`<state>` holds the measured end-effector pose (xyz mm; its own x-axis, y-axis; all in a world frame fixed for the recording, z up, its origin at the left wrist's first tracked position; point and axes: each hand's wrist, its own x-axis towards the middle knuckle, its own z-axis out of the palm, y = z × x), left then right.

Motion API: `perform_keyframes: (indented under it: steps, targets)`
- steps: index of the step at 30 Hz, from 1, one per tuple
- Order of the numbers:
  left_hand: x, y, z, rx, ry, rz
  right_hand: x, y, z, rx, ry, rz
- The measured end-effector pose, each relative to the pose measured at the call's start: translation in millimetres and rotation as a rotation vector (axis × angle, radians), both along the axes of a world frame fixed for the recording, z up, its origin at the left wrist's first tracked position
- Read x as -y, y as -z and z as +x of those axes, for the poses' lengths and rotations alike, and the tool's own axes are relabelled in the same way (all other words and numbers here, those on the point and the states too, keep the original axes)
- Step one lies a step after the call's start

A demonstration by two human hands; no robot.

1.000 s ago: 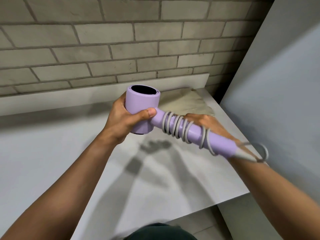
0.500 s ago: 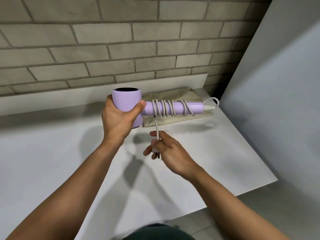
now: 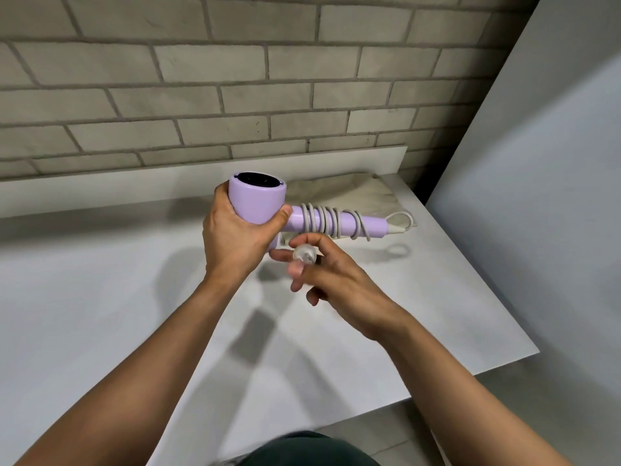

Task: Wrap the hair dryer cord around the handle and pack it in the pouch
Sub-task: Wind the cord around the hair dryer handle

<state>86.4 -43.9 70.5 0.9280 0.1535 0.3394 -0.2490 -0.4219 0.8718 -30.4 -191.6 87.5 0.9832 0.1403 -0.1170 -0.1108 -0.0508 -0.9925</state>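
Under the hair dryer (image 3: 257, 205), right hand (image 3: 332, 280) risen closer, pinching blurred cord end (image 3: 304, 253).

One wide-angle camera, worn on the person's head, looks forward and down across a white counter (image 3: 100, 297) to the brick wall (image 3: 235, 95) at its far edge. It sits close: both forearms rise from the near frame edge, and the left hand (image 3: 232, 240), right hand (image 3: 331, 275) and hair dryer (image 3: 258, 205) with its cord (image 3: 322, 219) land mid-frame. A grey panel (image 3: 537, 213) closes the right side.
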Motion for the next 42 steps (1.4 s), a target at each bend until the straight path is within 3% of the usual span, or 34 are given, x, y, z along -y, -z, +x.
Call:
perform_keyframes:
  steps: [4,7,10,13,19,25,27,31,35,38,42]
  targets:
    - [-2,-1,-1,-0.003,0.002,0.008,8,-1,5,0.157,-0.084,-0.34]
    - [-2,-3,-2,-0.018,0.007,0.027,8,-2,14,0.29,0.076,-0.592]
    - [-2,-4,-4,-0.061,0.05,0.044,9,-6,23,0.456,0.27,-0.707]
    - [-1,-7,-7,-0.085,0.12,0.076,11,-8,35,0.521,0.423,-0.653]
    - [3,-11,-15,-0.07,0.153,0.142,17,-11,43,0.145,0.401,-0.091]
    - [6,-10,-12,-0.077,0.179,0.2,21,-12,43,0.066,0.487,0.062]
    - [8,-9,-10,-0.119,0.198,0.212,21,-14,43,0.125,0.555,-0.059]
    - [12,-9,-4,-0.194,0.201,0.199,22,-3,47,0.338,0.623,-0.499]
    - [14,-9,0,-0.268,0.208,0.176,21,4,48,0.389,0.609,-0.784]
    - [14,-7,2,-0.318,0.213,0.128,21,12,50,0.475,0.567,-1.025]
    - [11,-4,7,-0.369,0.206,0.052,24,18,40,0.605,0.427,-1.196]
